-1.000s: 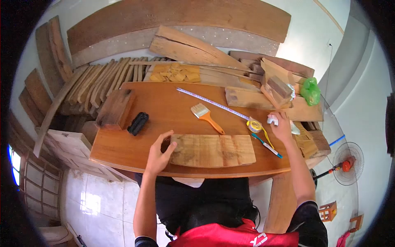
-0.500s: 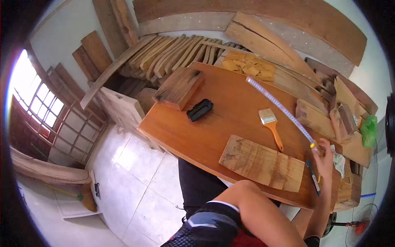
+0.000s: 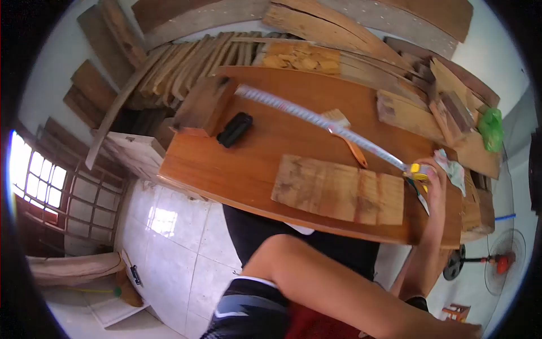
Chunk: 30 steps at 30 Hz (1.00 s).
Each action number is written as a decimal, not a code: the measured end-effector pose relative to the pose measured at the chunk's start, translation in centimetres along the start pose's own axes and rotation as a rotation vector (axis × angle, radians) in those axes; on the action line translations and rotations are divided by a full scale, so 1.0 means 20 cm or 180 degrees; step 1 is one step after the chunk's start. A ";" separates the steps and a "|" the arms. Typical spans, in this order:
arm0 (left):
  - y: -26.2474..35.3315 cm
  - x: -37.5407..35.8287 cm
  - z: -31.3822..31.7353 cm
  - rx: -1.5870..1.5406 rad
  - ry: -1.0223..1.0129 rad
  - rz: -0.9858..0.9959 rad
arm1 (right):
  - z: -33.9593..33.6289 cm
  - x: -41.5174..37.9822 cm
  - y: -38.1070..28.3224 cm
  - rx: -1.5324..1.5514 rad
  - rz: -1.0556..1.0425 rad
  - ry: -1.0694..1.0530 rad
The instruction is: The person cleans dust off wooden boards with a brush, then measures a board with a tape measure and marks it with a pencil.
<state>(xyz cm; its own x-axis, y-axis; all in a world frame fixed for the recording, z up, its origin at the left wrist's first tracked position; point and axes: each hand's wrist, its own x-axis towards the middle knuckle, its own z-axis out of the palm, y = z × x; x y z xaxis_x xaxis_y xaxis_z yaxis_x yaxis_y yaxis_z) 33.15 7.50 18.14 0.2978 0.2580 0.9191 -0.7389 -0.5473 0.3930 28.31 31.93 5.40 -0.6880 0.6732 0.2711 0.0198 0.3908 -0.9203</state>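
Observation:
My right hand [image 3: 432, 172] is closed around a yellow tape measure [image 3: 418, 170] over the right end of the wooden table [image 3: 259, 127]. Its white blade [image 3: 293, 112] stretches out to the left, passing over a paintbrush [image 3: 354, 148], with the tip beside a thick wood block [image 3: 203, 107]. Below the blade lies a flat wooden board [image 3: 339, 189] with dark grain. A pen-like tool [image 3: 420, 199] rests near my right wrist. My left forearm crosses the bottom of the view; my left hand [image 3: 466, 331] is at the lower right edge, its fingers hidden.
A black plastic tray [image 3: 235, 130] sits by the wood block. Behind the table are stacked wood strips [image 3: 195, 65] and a heap of wood chips [image 3: 302, 57]. Boards, a crumpled cloth [image 3: 450, 169] and a green bag [image 3: 490, 129] are at right, with a fan [image 3: 502, 263] below.
The blade has swung left, so its tip has gone from the table's back edge to beside the wood block. The view has shifted, and more of my left forearm shows.

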 end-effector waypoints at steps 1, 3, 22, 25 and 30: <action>0.04 -0.02 0.00 0.0228 0.0028 -0.0115 | -0.03 -0.02 0.05 -0.0013 -0.0053 -0.0100; 0.28 -0.19 -0.10 0.1312 -0.0496 -0.0473 | -0.04 -0.11 0.08 0.0245 0.0127 0.0003; 1.15 -1.43 -0.35 0.3726 0.4602 -0.2956 | -0.14 -0.69 0.25 0.1150 -0.0138 0.0802; 1.09 -1.43 -0.34 0.3437 0.5006 -0.2249 | -0.13 -0.69 0.23 0.1247 -0.0248 0.0875; 1.16 -1.55 -0.33 0.3036 0.4910 -0.1984 | -0.12 -0.69 0.25 0.1237 -0.0449 0.0978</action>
<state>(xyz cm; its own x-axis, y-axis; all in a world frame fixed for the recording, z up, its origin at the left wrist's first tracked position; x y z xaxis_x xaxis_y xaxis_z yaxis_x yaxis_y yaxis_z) 2.75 -7.89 -1.35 -0.7610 0.6464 0.0558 -0.0679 -0.1649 0.9840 39.70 26.05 -2.21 -0.4184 0.8069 0.4169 -0.3693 0.2682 -0.8898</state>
